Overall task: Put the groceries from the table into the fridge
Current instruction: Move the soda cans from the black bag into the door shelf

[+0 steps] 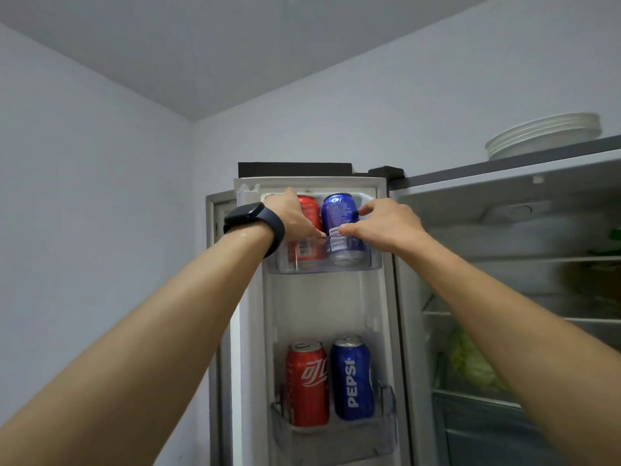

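My left hand (295,216) grips the red can (311,210) and my right hand (379,223) the blue can (339,213), upper centre, in the top door bin (373,260). Seat both upright, apart, before releasing.

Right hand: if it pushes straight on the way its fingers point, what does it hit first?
The blue can in the top door bin. The right hand already has fingertips at its side; the red can lies beyond it.

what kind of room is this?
Likely a home kitchen corner: an open fridge door with soda cans in its top bin, lettuce on a fridge shelf, and stacked plates on top.
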